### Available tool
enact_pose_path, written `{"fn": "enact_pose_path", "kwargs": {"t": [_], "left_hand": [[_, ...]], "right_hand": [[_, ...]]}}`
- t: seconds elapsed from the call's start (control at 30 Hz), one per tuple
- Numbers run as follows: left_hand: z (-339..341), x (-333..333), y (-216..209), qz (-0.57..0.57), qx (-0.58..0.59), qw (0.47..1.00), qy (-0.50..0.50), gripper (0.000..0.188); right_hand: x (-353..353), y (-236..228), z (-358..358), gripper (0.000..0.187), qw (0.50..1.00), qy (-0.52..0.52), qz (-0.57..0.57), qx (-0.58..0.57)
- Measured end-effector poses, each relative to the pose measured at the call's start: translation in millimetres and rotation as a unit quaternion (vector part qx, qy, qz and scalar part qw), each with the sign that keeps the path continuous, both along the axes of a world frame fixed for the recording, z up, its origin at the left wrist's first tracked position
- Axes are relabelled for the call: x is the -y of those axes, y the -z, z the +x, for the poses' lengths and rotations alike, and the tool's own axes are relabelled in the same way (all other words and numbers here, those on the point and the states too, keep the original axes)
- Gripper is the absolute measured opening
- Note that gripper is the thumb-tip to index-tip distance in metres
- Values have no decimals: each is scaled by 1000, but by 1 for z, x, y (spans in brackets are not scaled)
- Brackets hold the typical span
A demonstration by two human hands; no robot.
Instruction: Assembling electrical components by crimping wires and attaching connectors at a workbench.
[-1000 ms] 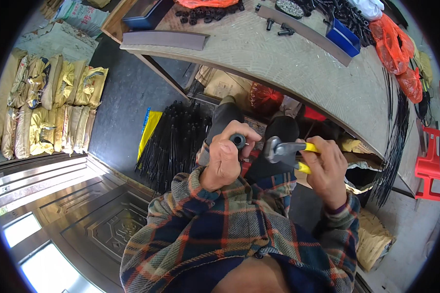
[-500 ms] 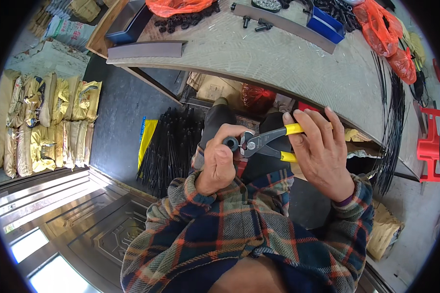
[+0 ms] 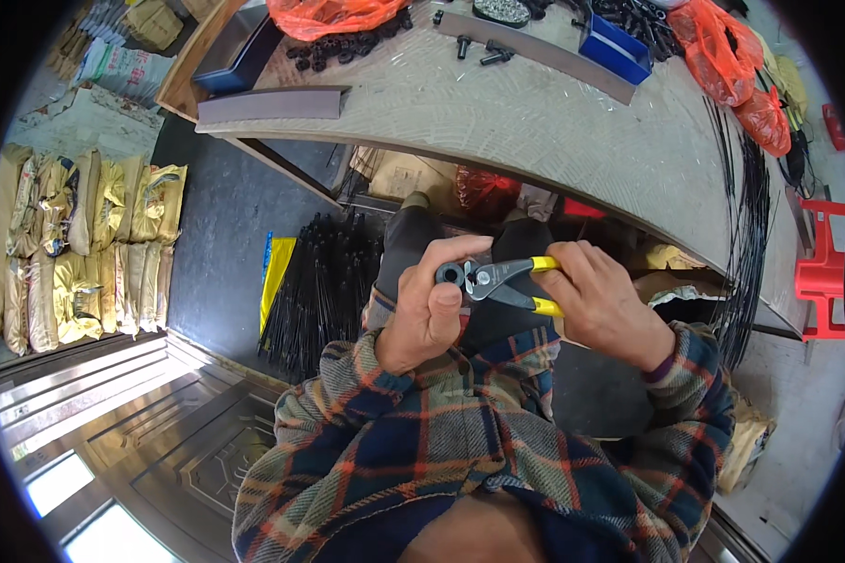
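Note:
My right hand grips the yellow handles of a pair of cutting pliers. The grey jaws point left toward a small dark ring-shaped part pinched between the thumb and fingers of my left hand. The jaws sit right against that part. Both hands are held in front of my chest, above my dark trousers and shoes, and my plaid sleeves run down to the lower edge.
A long grey workbench curves across the top, with a dark metal strip, a blue bin, orange bags and loose black parts. A bundle of black rods lies on the floor left. Yellow sacks stand far left, a red stool right.
The pliers have swung from tilted to nearly level with their jaws brought onto the small part. Both hands have shifted slightly rightward and lower in view as the head moved.

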State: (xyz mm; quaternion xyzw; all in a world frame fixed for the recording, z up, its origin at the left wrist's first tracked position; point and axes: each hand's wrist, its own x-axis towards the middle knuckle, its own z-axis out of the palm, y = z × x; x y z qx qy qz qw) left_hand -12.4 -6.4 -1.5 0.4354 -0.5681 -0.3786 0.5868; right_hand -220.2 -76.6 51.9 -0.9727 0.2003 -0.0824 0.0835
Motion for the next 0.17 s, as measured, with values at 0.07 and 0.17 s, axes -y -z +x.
{"fn": "enact_pose_path", "kwargs": {"t": [0.07, 0.17], "left_hand": [[5, 1, -3, 15, -9, 999, 41, 57], [19, 3, -3, 97, -96, 975, 176, 59]], "right_hand": [[2, -5, -1, 45, 1000, 16, 7, 12], [9, -21, -5, 41, 957, -29, 289, 14]]}}
